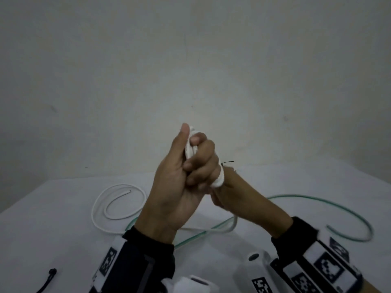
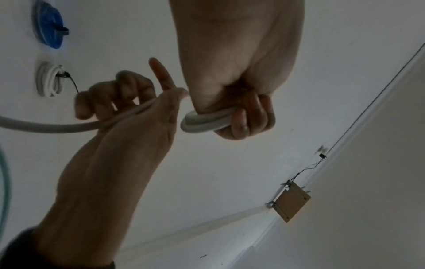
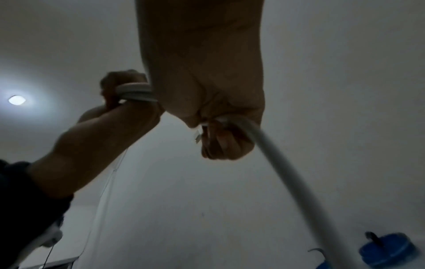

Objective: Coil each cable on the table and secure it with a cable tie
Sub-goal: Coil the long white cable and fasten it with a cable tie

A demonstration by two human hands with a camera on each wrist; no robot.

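My left hand [image 1: 191, 159] is raised over the table and grips a small coil of white cable [image 1: 189, 149], thumb up along it. In the left wrist view the coil [image 2: 202, 122] has a few turns under the curled fingers [image 2: 243, 120]. My right hand [image 1: 222, 197] is just behind and right of the left, fingers curled round the same cable's free length [image 3: 282, 163]. The rest of the white cable [image 1: 99, 199] lies in loose loops on the white table [image 1: 53, 229]. A green cable [image 1: 317, 199] lies uncoiled at the right.
A black cable tie [image 1: 47, 280] lies near the front left edge. A tied blue coil [image 2: 48, 27] and a tied white coil [image 2: 49, 80] lie farther back on the table. A grey wall stands behind the table.
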